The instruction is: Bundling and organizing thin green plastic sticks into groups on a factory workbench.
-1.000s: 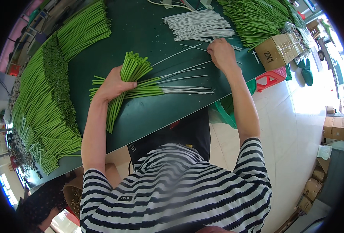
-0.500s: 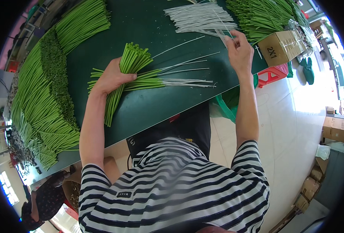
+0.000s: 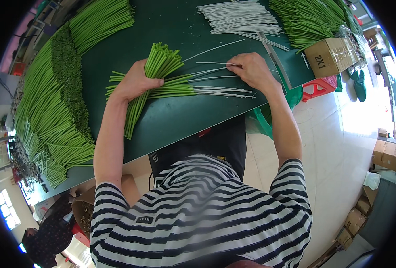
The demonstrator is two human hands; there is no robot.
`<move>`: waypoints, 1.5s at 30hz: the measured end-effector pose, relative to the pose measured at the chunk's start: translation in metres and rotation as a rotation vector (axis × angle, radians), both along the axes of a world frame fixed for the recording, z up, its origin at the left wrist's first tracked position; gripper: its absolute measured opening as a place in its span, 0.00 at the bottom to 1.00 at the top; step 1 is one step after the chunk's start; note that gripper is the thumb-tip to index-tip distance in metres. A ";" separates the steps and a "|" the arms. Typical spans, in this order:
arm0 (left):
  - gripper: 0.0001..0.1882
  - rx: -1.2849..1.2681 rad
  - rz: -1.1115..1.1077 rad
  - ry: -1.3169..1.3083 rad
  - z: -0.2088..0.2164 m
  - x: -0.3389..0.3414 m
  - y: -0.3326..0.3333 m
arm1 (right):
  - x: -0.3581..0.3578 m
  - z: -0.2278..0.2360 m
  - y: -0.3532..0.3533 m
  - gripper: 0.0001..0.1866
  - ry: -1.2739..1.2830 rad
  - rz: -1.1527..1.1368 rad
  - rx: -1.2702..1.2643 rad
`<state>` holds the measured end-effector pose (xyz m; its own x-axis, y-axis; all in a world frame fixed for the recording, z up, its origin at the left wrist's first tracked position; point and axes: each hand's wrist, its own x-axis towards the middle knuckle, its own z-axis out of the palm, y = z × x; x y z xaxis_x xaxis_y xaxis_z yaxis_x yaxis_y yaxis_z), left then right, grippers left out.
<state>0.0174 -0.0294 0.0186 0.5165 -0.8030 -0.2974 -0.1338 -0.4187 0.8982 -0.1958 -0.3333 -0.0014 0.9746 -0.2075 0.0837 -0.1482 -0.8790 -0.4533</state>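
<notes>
My left hand (image 3: 136,83) is closed round an upright-leaning bundle of green artificial stems (image 3: 162,64), thumb across its front. Under that bundle, more green stems (image 3: 173,90) lie crosswise on the table, with thin white wires (image 3: 218,91) sticking out of their right ends. To the right, my right hand (image 3: 253,71) pinches one thin white wire (image 3: 210,63) between thumb and fingers. The free end of that wire points left toward the stems. Beyond this hand lies a flat pile of white wires (image 3: 240,17).
Heaps of green stems (image 3: 46,107) cover the table's left side, and another heap (image 3: 309,20) lies far right. Near the right edge stand a cardboard box (image 3: 332,57) and a metal strip (image 3: 276,62). A red stool (image 3: 316,89) is below. At lower left is another person (image 3: 50,232).
My right hand has come from the white wire pile toward the stems, bringing a single wire with it. The left hand still grips the bundle. The whole view has shifted slightly.
</notes>
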 end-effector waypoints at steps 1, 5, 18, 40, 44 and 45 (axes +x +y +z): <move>0.28 -0.020 -0.001 0.007 -0.001 0.000 0.000 | 0.000 -0.001 0.001 0.09 -0.037 0.044 0.030; 0.26 -0.060 -0.008 0.017 0.001 -0.001 -0.004 | 0.000 -0.007 0.017 0.09 -0.111 0.112 0.082; 0.26 -0.059 -0.014 -0.013 -0.002 0.001 0.000 | 0.000 0.011 0.045 0.10 -0.417 -0.013 0.199; 0.27 -0.058 -0.020 -0.015 0.000 0.000 -0.001 | -0.008 0.001 0.041 0.10 -0.313 0.055 0.251; 0.27 -0.058 -0.016 -0.022 0.000 -0.001 -0.001 | -0.007 -0.002 0.040 0.10 -0.300 0.075 0.236; 0.27 -0.047 -0.019 -0.026 0.000 0.000 -0.001 | -0.005 -0.003 0.039 0.10 -0.315 0.084 0.234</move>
<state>0.0174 -0.0306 0.0191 0.5084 -0.8255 -0.2453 -0.1652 -0.3730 0.9130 -0.2011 -0.2938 -0.0049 0.9231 -0.1776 0.3412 0.0977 -0.7497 -0.6545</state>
